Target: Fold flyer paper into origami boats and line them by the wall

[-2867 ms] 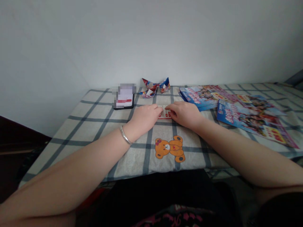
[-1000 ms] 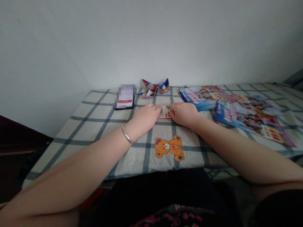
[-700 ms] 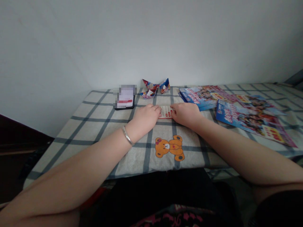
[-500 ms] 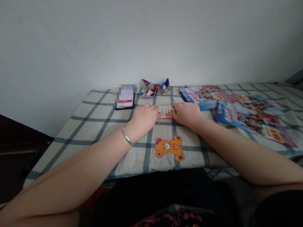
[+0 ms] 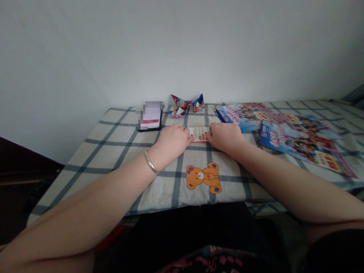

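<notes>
- Change: compared with half a second earlier, the left hand and right hand sit slightly further apart. More of the folded paper strip now shows between them. Against the view of about three seconds ago, the exposed white-and-red face is clearly wider.
- Meaning: the strip lies flat on the checked cloth of the counter, and both hands are on its ends.
- Hand state: both hands are knuckles up with fingers curled down onto the strip. The fingertips are hidden, so it cannot be told whether they pinch the paper or only press on it.
- Left wrist: it carries a metal bracelet.
- Edges: the strip is well back from the near counter edge, beyond the bear print. The wall closes off the far side.
- Obstacles, left: a phone lies near the left hand, apart from it.
- Obstacles, far: folded paper shapes stand against the wall, beyond the strip.
- Obstacles, right: a stack of leaflets lies just beside the right hand. A second leaflet lies further right.
- Open room: bare cloth extends toward the person and to the near left.
</notes>
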`<state>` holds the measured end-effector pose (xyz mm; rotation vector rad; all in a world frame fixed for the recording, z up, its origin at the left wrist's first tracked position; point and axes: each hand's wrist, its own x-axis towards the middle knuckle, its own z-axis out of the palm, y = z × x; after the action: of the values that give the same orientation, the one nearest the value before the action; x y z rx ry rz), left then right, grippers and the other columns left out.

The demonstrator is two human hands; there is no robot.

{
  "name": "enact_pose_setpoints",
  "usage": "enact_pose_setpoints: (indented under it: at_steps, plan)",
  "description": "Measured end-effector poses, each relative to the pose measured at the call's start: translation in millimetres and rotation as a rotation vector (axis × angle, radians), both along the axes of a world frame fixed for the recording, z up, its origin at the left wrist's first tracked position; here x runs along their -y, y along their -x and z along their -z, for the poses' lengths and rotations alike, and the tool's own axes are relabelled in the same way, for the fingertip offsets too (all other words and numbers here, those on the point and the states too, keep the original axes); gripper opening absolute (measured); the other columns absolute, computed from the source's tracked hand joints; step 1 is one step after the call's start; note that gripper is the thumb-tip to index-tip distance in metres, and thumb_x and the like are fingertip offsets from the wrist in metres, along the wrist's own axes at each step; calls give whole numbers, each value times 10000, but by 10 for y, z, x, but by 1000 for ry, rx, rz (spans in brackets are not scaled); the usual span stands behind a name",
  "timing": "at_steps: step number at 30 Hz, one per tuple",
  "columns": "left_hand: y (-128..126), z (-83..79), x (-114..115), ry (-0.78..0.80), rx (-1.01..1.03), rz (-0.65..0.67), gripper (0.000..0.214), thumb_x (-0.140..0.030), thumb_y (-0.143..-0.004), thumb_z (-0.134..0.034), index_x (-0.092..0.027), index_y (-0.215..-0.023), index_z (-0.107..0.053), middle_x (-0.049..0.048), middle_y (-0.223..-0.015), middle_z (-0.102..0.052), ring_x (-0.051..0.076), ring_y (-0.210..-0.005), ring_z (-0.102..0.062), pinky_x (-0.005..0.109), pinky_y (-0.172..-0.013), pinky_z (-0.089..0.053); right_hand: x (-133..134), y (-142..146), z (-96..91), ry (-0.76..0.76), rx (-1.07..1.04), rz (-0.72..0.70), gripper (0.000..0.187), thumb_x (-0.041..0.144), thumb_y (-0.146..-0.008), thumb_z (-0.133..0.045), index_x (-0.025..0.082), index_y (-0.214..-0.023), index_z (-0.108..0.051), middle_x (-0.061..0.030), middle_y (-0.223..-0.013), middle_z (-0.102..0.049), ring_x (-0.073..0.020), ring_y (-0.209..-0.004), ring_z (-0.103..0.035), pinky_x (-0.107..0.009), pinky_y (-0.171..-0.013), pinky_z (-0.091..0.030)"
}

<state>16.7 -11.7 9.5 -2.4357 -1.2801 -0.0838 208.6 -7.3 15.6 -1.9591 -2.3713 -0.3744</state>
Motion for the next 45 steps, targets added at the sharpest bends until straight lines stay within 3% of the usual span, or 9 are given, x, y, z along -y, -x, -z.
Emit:
enact_pose_setpoints:
  at_steps: [6,12,20,25,29,34,40,45]
  plan:
    - [7,-54,28,18,5,25,491,-552,-956,-542,-99,-1098,-665,154,-970,-706,317,-961,-649,382,-738,-479,28,-38,28,-13,-1,-37,464,484,-972,-388,140,-1076,-680,-164,-958,-750,-272,-841,-705,-317,-608,-448]
    - [-22,-12,66,2,-5,26,455,-497,-996,-489,-120,-1214,-621,156,-1046,-682,313,-995,-635,372,-750,-470,-24,-140,89,-94,-10,-298,505,550,-962,-443,144,-1161,-669,-158,-1228,-660,-311,-1139,-587,-381,-870,-457]
    - [11,25,59,-9,-3,27,458,-483,-994,-504,-161,-1310,-578,136,-1099,-659,286,-1011,-617,347,-756,-451,-96,-222,102,-24,-120,-573,561,559,-935,-538,131,-1279,-654,-144,-1268,-665,-288,-1141,-576,-395,-976,-419]
    - [24,-5,82,-32,-27,69,488,-554,-994,-467,-171,-1263,-606,113,-1024,-673,284,-957,-640,354,-712,-430,-67,-223,60,-7,-123,-592,408,379,-965,-495,123,-1216,-690,-133,-1199,-706,-269,-1065,-625,-381,-926,-433]
    - [41,-33,102,-28,-37,102,515,-611,-935,-547,-173,-1190,-638,104,-1034,-675,292,-972,-646,356,-704,-437,-52,-234,53,-14,-126,-626,498,492,-926,-539,130,-1235,-686,-136,-1212,-700,-289,-1070,-626,-393,-922,-436]
    - [37,-35,123,-31,-31,119,428,-529,-970,-529,-165,-1160,-650,108,-995,-703,292,-947,-669,363,-700,-451,-50,-240,67,-35,-124,-641,584,558,-891,-578,136,-1288,-656,-140,-1230,-696,-302,-1093,-618,-399,-929,-438]
    - [37,-13,102,-74,53,91,415,-383,-1046,-352,-169,-955,-695,96,-827,-736,267,-805,-705,372,-685,-465,-51,-239,52,-74,-129,-637,346,377,-935,-565,163,-1164,-712,-104,-1116,-753,-257,-1013,-665,-380,-902,-413]
    - [104,-16,62,-161,119,121,420,-464,-1029,-399,-171,-1025,-700,94,-775,-722,259,-744,-699,351,-654,-467,-73,-250,72,-212,-193,-561,241,287,-950,-534,182,-1012,-742,-83,-917,-778,-233,-842,-689,-356,-822,-426]
